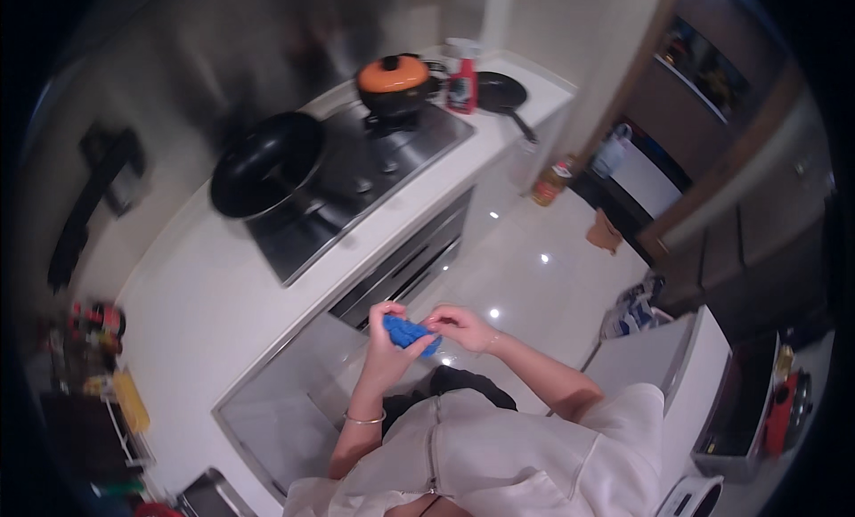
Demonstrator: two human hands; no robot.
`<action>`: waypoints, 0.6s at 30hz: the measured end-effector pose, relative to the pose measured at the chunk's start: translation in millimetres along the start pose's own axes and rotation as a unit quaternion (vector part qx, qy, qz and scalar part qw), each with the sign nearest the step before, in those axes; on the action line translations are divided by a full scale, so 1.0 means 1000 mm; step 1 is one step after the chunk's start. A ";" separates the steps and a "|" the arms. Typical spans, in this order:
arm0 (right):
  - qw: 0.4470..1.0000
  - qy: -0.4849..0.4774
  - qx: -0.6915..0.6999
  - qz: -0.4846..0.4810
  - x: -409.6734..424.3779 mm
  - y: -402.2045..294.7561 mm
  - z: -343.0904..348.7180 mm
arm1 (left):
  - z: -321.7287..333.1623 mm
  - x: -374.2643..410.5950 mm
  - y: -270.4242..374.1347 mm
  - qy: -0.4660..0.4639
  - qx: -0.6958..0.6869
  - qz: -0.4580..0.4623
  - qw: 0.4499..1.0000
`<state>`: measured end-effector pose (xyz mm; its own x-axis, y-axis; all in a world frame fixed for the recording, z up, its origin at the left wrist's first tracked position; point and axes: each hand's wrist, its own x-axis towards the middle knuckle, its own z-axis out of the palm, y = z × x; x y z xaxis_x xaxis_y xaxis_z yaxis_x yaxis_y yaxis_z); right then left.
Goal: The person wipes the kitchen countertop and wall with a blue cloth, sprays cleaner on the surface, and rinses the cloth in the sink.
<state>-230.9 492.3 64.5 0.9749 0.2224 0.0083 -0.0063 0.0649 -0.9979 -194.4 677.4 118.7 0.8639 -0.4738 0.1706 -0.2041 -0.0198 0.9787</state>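
A crumpled blue cloth (406,332) is in my hands, in front of my body and over the floor beside the counter. My left hand (382,357) wraps around it, with the thumb across its near side. The fingers of my right hand (467,328) pinch at the cloth's right end; the exact grip is partly hidden. Ahead of my hands lies the white countertop (220,276) with a built-in cooktop (347,203). On the cooktop are a black wok (260,173), tilted, and a dark pot with an orange lid (393,76).
A red spray bottle (462,91) and a black frying pan (501,93) sit at the counter's far end. An oil bottle (553,182) stands on the tiled floor (518,250). Yellow sponge-like block (131,402) and bottles line the left side. At right is a white cabinet (698,363).
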 end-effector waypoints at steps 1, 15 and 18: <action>0.996 0.085 -0.019 -0.015 -0.021 -0.002 -0.021 | 0.025 0.018 -0.006 -0.044 0.002 0.009 0.999; 0.825 0.476 -0.255 -0.166 -0.039 -0.092 -0.239 | 0.202 0.235 -0.020 -0.196 -0.165 -0.116 0.960; 0.831 0.467 -0.255 -0.161 -0.021 -0.093 -0.298 | 0.235 0.297 -0.015 -0.188 -0.201 -0.035 0.961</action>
<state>-184.2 191.9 137.5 0.6566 -0.5947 0.4639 0.1502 -0.4996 -0.8531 -43.2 330.4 128.2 0.6266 -0.7694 0.1244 0.1072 0.2431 0.9641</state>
